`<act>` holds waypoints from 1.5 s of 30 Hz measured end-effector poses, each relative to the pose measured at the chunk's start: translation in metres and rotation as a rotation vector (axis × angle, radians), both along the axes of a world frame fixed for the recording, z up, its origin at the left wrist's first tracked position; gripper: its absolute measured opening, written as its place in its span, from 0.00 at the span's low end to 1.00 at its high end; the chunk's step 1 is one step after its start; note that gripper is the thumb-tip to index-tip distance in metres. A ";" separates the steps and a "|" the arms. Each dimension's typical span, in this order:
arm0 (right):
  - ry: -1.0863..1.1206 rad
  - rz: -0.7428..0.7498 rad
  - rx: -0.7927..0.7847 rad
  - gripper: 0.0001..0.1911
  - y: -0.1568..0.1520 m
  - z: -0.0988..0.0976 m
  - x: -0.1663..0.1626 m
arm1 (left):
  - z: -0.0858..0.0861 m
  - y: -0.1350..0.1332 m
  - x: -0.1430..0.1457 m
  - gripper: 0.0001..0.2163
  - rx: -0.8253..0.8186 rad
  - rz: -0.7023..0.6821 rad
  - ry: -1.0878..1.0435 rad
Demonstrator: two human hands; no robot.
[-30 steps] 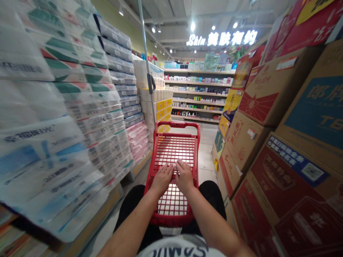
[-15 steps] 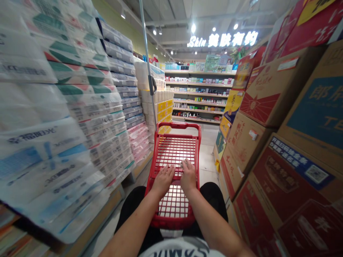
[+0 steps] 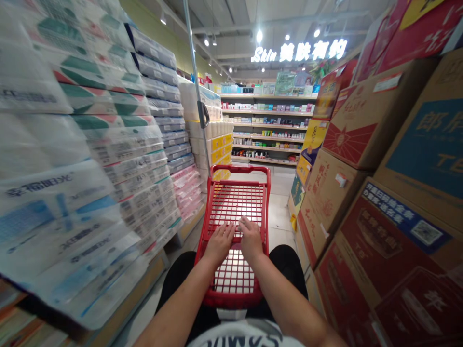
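Head view: a red basket lies directly beneath the fingers, between the person's knees. The left hand rests on its mid-grid, fingers loosely extended, slightly parted, gripping nothing visible. Beside it, the right hand has fingers bent over the same grid, close together; whether they hook a bar, I cannot tell. The basket's long axis runs away from the person, handle end beyond the fingertips. Compared with half a second ago, the right hand sits nearer the left. Left of the fingers stand tissue packs; right, cardboard boxes; well beyond, stocked shelves.
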State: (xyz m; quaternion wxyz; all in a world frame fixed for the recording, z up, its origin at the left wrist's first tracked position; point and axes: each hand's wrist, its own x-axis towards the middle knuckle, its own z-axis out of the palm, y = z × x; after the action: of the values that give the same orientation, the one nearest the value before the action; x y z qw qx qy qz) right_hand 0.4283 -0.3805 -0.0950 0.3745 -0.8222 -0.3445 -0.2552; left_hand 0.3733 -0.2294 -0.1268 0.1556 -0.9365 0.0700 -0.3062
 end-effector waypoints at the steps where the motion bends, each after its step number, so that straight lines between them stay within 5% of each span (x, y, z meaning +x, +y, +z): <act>1: -0.012 0.051 -0.021 0.27 0.000 0.000 -0.001 | 0.000 0.000 0.000 0.21 0.001 0.002 0.001; 7: 0.045 -0.069 0.097 0.27 0.001 -0.001 0.002 | 0.001 0.000 0.000 0.22 0.010 0.006 0.013; 12: 0.020 0.073 0.007 0.27 -0.001 -0.001 0.002 | 0.001 0.000 -0.001 0.22 -0.004 0.004 0.013; 17: 0.051 -0.101 0.074 0.27 0.000 0.001 0.001 | 0.001 0.000 0.000 0.22 -0.002 0.006 0.015; 21: 0.014 0.044 0.012 0.27 0.000 0.001 0.000 | 0.000 0.001 0.000 0.22 -0.020 -0.001 0.022; 26: 0.043 -0.100 0.089 0.28 -0.002 0.001 0.001 | 0.000 0.001 0.000 0.24 -0.050 0.002 0.029; 31: 0.013 0.051 0.028 0.26 -0.001 0.002 -0.001 | 0.001 0.001 -0.001 0.21 -0.045 -0.012 0.019; 36: 0.067 -0.132 0.126 0.29 -0.002 0.004 0.001 | 0.003 0.000 -0.003 0.23 -0.048 -0.009 0.015; 42: 0.027 0.050 0.062 0.27 -0.002 0.002 -0.001 | 0.001 0.000 -0.002 0.20 -0.046 -0.016 0.013; 45: 0.041 0.002 0.107 0.27 -0.001 0.002 0.000 | 0.001 0.000 -0.002 0.22 -0.054 -0.010 0.014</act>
State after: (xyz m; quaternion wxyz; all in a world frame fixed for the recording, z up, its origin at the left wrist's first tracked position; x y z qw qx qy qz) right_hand 0.4281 -0.3819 -0.0930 0.4250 -0.8057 -0.3236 -0.2558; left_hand 0.3709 -0.2291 -0.1253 0.1283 -0.9421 0.0678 -0.3022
